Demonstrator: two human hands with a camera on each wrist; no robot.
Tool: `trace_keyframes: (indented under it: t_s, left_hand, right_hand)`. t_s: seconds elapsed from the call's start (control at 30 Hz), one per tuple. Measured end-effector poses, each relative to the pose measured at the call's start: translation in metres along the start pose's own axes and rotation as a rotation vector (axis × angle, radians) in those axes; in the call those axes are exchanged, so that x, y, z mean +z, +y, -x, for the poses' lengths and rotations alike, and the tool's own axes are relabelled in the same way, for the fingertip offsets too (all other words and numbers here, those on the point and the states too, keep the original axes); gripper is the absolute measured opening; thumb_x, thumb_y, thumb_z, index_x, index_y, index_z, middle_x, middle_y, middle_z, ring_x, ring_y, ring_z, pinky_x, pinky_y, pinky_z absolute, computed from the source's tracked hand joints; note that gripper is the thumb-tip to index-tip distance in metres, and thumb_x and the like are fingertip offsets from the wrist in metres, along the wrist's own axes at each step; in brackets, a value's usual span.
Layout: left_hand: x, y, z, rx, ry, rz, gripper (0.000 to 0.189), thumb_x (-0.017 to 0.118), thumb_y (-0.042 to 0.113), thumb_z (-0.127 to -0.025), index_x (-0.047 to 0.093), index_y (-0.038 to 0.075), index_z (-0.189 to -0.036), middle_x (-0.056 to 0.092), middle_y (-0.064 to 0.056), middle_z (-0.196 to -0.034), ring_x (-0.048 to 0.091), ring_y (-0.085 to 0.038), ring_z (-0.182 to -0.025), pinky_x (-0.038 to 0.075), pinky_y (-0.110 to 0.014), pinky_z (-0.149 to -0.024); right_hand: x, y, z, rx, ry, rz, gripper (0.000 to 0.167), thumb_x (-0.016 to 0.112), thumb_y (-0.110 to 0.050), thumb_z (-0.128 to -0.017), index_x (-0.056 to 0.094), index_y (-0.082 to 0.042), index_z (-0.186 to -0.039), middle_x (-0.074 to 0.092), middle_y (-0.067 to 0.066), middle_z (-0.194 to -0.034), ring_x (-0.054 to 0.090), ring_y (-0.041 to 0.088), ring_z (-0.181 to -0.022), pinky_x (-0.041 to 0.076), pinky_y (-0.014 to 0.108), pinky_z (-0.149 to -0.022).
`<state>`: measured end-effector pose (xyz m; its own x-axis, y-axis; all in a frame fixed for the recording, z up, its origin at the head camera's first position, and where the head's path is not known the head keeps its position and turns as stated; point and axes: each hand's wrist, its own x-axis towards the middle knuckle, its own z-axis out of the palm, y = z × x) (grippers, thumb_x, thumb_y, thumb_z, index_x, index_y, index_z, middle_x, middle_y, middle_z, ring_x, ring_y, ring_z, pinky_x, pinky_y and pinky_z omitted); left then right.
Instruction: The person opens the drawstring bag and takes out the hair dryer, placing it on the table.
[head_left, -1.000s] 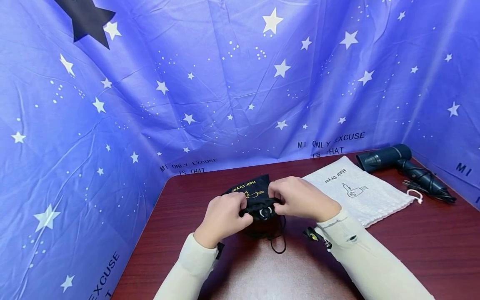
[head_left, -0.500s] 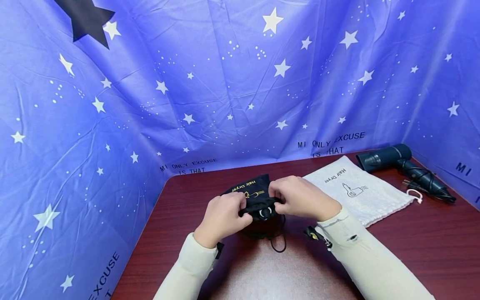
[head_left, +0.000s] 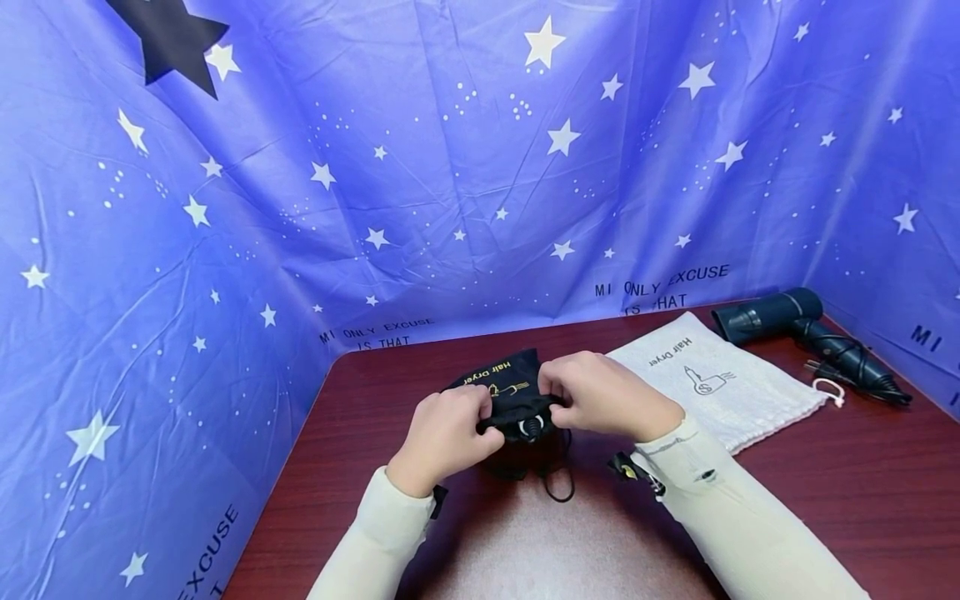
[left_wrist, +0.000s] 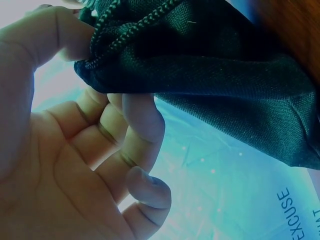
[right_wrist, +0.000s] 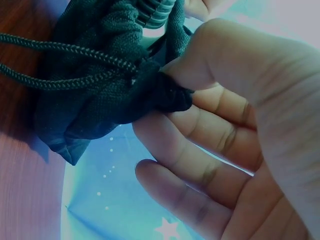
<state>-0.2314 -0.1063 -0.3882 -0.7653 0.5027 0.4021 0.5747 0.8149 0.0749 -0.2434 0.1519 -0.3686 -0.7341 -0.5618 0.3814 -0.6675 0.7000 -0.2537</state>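
A black drawstring bag (head_left: 480, 372) with yellow "Hair Dryer" print stands on the table between both hands. My left hand (head_left: 446, 429) pinches the left edge of its mouth between thumb and fingers. On the opposite edge my right hand (head_left: 607, 398) pinches the cloth in the same way. Inside the mouth shows a ribbed dark end with a pale ring (head_left: 531, 427); the rest of that object is hidden in the bag. A black cord loop (head_left: 558, 486) hangs from the right side, and the right wrist view shows the braided drawstring (right_wrist: 65, 80) close up.
A white drawstring bag (head_left: 738, 408) printed "Hair Dryer" lies flat on the dark red table (head_left: 330, 492) to the right. Behind it rests a dark hair dryer (head_left: 772, 315) with its cord wound round the handle. A blue starry curtain (head_left: 450, 167) borders the table at back and sides.
Both hands stay at the bag's mouth. The bag's rim has shifted very slightly and the hanging cord loop sways a little; nothing else has visibly moved.
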Motion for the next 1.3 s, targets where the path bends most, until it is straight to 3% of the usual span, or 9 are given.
trace_keyframes:
  t_s: [0.93,1.3]
  left_hand:
    - [-0.0024,-0.0016,0.0003,-0.017,-0.003,0.008,0.022,0.072,0.030,-0.074,0.050,0.025,-0.074,0.049,0.012,-0.068,0.046,-0.008,-0.057,0.036,-0.027,-0.049]
    - [-0.0028,0.0005,-0.0002,-0.018,0.014,0.013,0.022,0.071,0.030,-0.073,0.050,0.025,-0.074,0.049,0.012,-0.067,0.046,-0.009,-0.057,0.036,-0.027,-0.049]
  right_hand:
    - [-0.0012,-0.0008,0.0007,-0.013,0.010,0.016,0.023,0.080,-0.015,-0.070,0.061,-0.025,-0.079,0.053,-0.011,-0.068,0.046,0.003,-0.061,0.038,0.025,-0.056]
    - [0.0073,-0.0056,-0.0001,-0.007,0.057,0.045,0.022,0.075,-0.013,-0.074,0.057,-0.022,-0.083,0.050,-0.010,-0.078,0.046,0.008,-0.066,0.040,0.026,-0.060]
